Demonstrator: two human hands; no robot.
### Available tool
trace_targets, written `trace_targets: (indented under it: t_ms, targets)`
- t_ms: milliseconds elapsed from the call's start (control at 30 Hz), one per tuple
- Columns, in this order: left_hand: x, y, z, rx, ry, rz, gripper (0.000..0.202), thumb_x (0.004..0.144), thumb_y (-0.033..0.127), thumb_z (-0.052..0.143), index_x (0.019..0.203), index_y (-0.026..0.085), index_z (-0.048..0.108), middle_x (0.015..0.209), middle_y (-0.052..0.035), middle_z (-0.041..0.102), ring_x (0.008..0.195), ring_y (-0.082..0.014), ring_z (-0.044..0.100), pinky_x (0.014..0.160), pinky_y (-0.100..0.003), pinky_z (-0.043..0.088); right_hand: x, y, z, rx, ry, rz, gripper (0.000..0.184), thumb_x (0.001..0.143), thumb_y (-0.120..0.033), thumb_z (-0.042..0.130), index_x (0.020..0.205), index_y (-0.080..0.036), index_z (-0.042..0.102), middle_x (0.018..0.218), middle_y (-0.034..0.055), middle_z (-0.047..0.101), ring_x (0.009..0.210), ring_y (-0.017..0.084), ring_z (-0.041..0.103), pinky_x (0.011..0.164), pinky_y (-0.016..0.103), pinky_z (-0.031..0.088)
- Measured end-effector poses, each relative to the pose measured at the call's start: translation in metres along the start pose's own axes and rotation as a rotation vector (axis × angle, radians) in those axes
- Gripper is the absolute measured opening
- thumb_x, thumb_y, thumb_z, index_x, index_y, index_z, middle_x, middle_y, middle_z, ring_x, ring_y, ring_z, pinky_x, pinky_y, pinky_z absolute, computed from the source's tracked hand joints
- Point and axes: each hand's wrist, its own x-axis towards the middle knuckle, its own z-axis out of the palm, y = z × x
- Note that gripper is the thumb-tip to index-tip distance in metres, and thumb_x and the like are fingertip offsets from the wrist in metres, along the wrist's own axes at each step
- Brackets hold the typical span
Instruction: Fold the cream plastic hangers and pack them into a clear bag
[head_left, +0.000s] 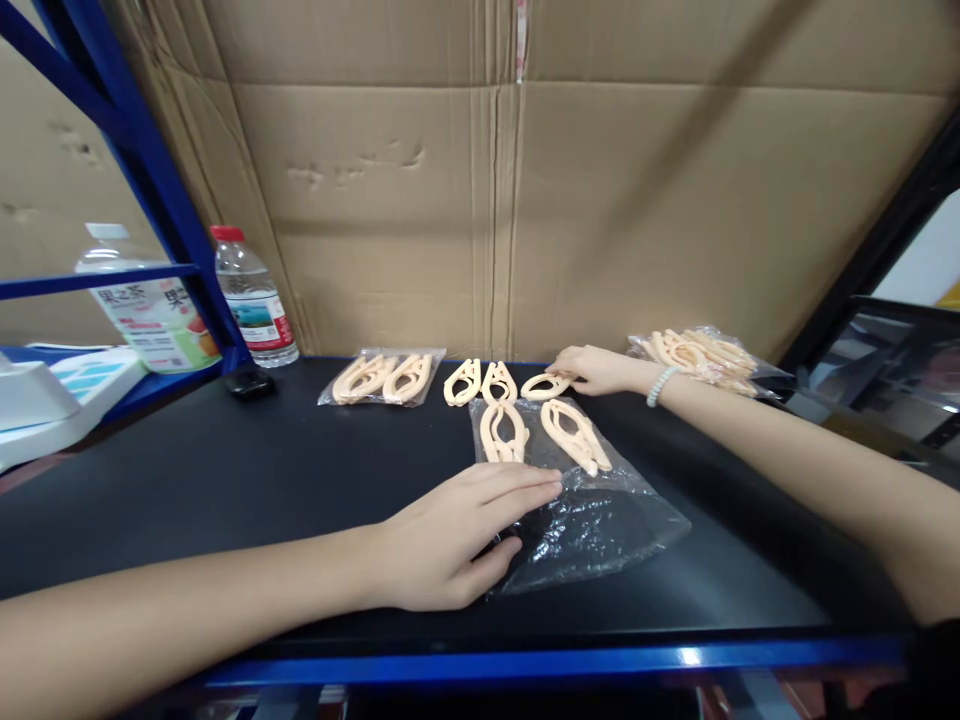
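Observation:
My left hand (469, 530) lies on a clear plastic bag (600, 530), fingers stretched out and thumb apart, resting on its near left part. In or on the bag's far part are two beige folded travel hangers, one on the left (504, 432) and one on the right (576, 436); I cannot tell if they are fully inside. My right hand (592, 370) reaches to the back of the table, fingers closed on the right end of another folded hanger (541, 388). Left of it lie two loose folded hangers, a middle one (499, 382) and a left one (462, 382).
A bagged pair of hangers (382, 378) lies at the back left, a pile of bagged hangers (701, 358) at the back right. A water bottle (255, 300), a larger bottle (150, 310) and a black mouse (249, 383) stand left. Cardboard (375, 200) walls the back.

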Motion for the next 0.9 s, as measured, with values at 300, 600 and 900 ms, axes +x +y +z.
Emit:
trace_targets:
  t_ms: [300, 600, 900]
  targets:
    - [-0.001, -0.001, 0.001, 0.012, -0.003, 0.004, 0.058, 0.087, 0.009, 0.045, 0.142, 0.018, 0.031, 0.143, -0.0126, 0.044, 0.131, -0.0226, 0.041, 0.109, -0.044, 0.038, -0.078, -0.019, -0.015, 0.080, 0.374, 0.176, 0.030, 0.097, -0.026, 0.039, 0.107, -0.015, 0.064, 0.103, 0.0118, 0.063, 0.091, 0.021, 0.061, 0.083, 0.038, 0.050]
    - [0.000, -0.002, 0.002, 0.000, -0.010, -0.012, 0.059, 0.087, 0.009, 0.045, 0.144, 0.020, 0.031, 0.144, -0.0114, 0.043, 0.131, -0.0231, 0.041, 0.110, -0.043, 0.038, -0.092, -0.115, -0.076, 0.279, 0.993, 0.239, 0.013, 0.078, -0.025, 0.074, 0.088, -0.019, 0.068, 0.079, 0.0037, 0.069, 0.068, 0.017, 0.063, 0.058, 0.030, 0.050]
    - [0.003, -0.002, 0.003, 0.020, 0.017, -0.025, 0.063, 0.088, 0.009, 0.045, 0.146, 0.022, 0.025, 0.146, -0.0102, 0.040, 0.134, -0.0238, 0.038, 0.111, -0.045, 0.037, -0.130, -0.194, -0.108, 0.248, 0.569, -0.124, 0.008, 0.088, -0.026, 0.064, 0.080, -0.024, 0.061, 0.065, -0.0016, 0.061, 0.057, 0.010, 0.059, 0.051, 0.020, 0.051]
